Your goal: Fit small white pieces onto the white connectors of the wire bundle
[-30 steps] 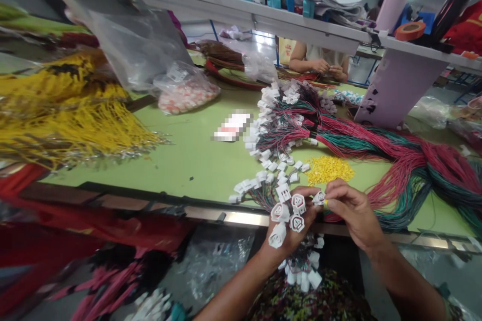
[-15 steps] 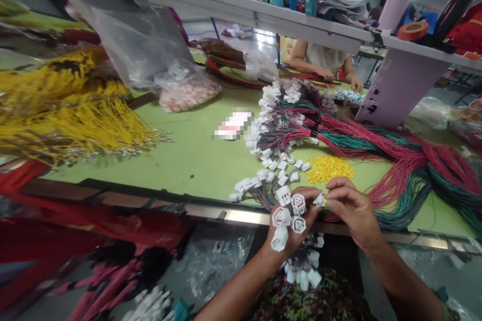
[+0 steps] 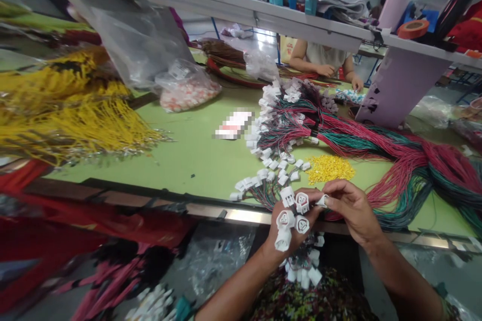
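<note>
I look down at a long green workbench (image 3: pixel 181 160) in a big work room. A white shelf (image 3: pixel 241 7) runs above it, held up by a pale purple post (image 3: pixel 401 93). On the shelf I see papers, small blue boxes and a roll of orange tape (image 3: pixel 413 29).

Across the bench, a co-worker (image 3: pixel 324 55) in a white top has both hands down near some wires.

On the left of the bench lies a big bunch of yellow wires (image 3: pixel 71 115). Past it sits a clear bag of pink and white bits (image 3: pixel 188 91). In the middle lies a paper (image 3: pixel 233 125), too blurred to read. To the right is a big heap of red and green wires (image 3: pixel 380 145) with white ends at the left side of the heap. Beside that heap is a small pile of yellow bits (image 3: pixel 330 168).

My hands are up over the near edge of the bench. My left hand (image 3: pixel 289 233) is closed around a bunch of white plastic connectors (image 3: pixel 285 219), and they stick up out of my fingers. Thin wires run down past that hand, and more hanging connectors (image 3: pixel 305 273) dangle below it. My right hand (image 3: pixel 354 208) makes a narrow pinch. Its fingertips (image 3: pixel 337 191) hold a small white piece (image 3: pixel 322 201), just beside the bunch in my left hand.
</note>
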`<move>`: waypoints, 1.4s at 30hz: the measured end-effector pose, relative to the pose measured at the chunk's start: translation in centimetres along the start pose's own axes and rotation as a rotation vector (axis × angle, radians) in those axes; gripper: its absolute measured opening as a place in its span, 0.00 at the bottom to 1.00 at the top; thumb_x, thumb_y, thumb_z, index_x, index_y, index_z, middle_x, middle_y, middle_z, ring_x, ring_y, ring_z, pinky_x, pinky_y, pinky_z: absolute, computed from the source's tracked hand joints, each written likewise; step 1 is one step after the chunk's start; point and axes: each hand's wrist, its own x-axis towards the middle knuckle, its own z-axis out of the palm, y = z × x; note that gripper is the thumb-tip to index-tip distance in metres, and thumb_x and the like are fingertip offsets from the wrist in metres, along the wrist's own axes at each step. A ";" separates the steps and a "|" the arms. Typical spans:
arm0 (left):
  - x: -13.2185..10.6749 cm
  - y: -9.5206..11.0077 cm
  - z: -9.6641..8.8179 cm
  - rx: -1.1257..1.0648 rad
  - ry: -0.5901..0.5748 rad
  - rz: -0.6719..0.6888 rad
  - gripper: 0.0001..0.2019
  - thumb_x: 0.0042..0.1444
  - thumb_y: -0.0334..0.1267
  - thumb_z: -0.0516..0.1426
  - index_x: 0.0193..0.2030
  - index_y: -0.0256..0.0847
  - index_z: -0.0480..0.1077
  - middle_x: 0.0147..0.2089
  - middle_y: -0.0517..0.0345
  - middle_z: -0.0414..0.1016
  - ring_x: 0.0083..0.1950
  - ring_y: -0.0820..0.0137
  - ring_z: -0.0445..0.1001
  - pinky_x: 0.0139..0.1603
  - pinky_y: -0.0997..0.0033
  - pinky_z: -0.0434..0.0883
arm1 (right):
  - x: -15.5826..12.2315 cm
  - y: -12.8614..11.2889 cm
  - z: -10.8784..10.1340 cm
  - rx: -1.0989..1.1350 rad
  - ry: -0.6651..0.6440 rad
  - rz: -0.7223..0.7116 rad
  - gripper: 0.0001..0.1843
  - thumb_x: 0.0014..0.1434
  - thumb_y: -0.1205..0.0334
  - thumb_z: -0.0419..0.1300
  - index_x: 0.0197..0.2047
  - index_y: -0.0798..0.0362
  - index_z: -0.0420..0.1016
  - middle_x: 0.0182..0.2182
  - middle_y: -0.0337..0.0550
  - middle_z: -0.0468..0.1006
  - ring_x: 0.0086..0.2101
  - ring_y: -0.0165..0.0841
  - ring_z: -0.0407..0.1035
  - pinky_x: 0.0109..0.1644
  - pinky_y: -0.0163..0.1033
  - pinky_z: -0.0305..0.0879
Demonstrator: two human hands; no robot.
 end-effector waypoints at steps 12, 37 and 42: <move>1.1 2.7 -0.9 -0.052 -0.203 -0.153 0.12 0.54 0.39 0.65 0.45 0.42 0.79 0.42 0.49 0.84 0.42 0.58 0.82 0.45 0.58 0.78 | -2.7 -0.5 -2.8 -0.593 -0.066 -0.264 0.05 0.63 0.63 0.64 0.43 0.46 0.78 0.39 0.44 0.79 0.37 0.36 0.74 0.38 0.39 0.71; 0.3 2.5 -1.5 -0.057 -0.354 -0.219 0.10 0.50 0.38 0.66 0.40 0.39 0.80 0.33 0.54 0.81 0.32 0.68 0.74 0.35 0.69 0.70 | -4.3 2.2 0.3 -0.409 0.128 -0.497 0.13 0.63 0.72 0.64 0.47 0.44 0.80 0.41 0.43 0.79 0.42 0.34 0.76 0.44 0.37 0.74; 0.1 1.9 -1.9 0.019 -0.327 -0.225 0.09 0.52 0.39 0.65 0.40 0.41 0.81 0.31 0.55 0.80 0.30 0.69 0.72 0.32 0.69 0.68 | -3.1 2.8 -1.5 -0.410 -0.033 -0.325 0.09 0.68 0.66 0.58 0.46 0.48 0.80 0.40 0.44 0.80 0.34 0.31 0.76 0.36 0.35 0.73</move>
